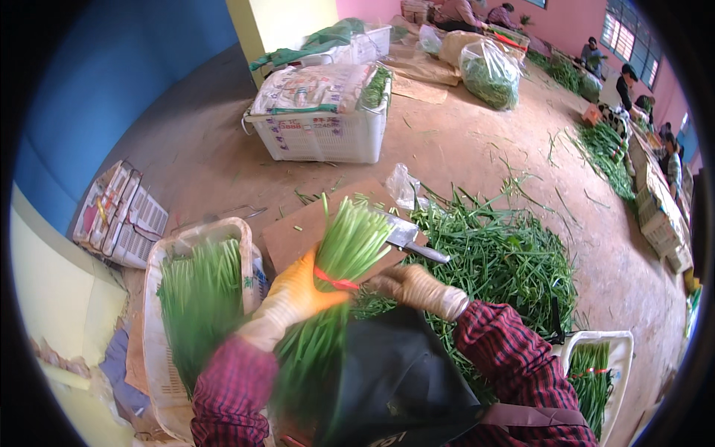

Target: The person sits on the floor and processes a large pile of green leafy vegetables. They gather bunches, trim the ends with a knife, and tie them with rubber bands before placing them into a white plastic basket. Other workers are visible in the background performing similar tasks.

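My left hand, in an orange and white glove, grips a bundle of long green stems bound with a red band. The pale cut ends point up and away, and the leaves hang down over my lap. My right hand, in a worn pale glove, is just right of the bundle, its fingers blurred; whether it holds anything cannot be made out. Beyond it a cleaver lies on a brown board with short stem pieces on it. Loose green leaves are heaped to the right.
A white basket of green stems is at my left, and another tray with a banded bundle at lower right. Ahead stands a covered white crate. A stacked crate is far left. Several people work farther off, near filled plastic bags.
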`<state>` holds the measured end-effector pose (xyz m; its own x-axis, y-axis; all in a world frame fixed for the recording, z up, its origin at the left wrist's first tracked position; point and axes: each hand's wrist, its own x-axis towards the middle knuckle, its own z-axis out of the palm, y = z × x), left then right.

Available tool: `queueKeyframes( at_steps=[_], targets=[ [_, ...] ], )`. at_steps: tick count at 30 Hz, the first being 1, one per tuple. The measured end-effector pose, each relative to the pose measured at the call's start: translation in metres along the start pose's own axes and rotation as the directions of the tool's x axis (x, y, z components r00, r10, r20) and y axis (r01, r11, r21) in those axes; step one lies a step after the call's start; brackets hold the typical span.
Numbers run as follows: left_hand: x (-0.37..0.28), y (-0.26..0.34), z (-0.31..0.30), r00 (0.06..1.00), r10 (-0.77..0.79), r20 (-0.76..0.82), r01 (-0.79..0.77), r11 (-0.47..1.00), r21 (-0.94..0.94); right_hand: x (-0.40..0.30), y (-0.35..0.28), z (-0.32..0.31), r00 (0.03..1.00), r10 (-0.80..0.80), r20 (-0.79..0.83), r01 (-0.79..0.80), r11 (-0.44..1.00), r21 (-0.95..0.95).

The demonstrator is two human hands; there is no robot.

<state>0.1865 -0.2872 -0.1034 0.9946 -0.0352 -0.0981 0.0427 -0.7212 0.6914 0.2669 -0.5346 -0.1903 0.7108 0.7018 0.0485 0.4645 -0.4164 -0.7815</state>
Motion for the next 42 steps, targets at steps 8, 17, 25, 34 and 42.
queueKeyframes(
  at_steps=[8,17,25,34,42],
  targets=[
    [0.073,-0.102,0.055,0.918,-0.386,0.094,0.315,0.850,0.422,0.057,0.125,-0.005,0.958,0.174,-0.229,-0.275,0.783,-0.557],
    [0.142,-0.064,0.098,0.867,-0.498,-0.004,0.458,0.794,0.399,0.074,0.157,0.012,0.967,0.252,-0.032,-0.235,0.845,-0.479],
    [0.158,-0.079,0.103,0.859,-0.506,0.073,0.399,0.753,0.524,0.038,0.114,-0.009,0.945,0.162,-0.284,-0.134,0.984,0.116],
    [0.166,-0.069,0.104,0.832,-0.548,0.086,0.446,0.752,0.485,0.035,0.068,-0.013,0.992,0.108,-0.061,-0.117,0.974,-0.193],
    [0.165,-0.063,0.106,0.835,-0.546,0.073,0.442,0.743,0.502,0.059,0.048,-0.022,0.939,0.322,0.123,-0.255,0.890,-0.379]
  ],
)
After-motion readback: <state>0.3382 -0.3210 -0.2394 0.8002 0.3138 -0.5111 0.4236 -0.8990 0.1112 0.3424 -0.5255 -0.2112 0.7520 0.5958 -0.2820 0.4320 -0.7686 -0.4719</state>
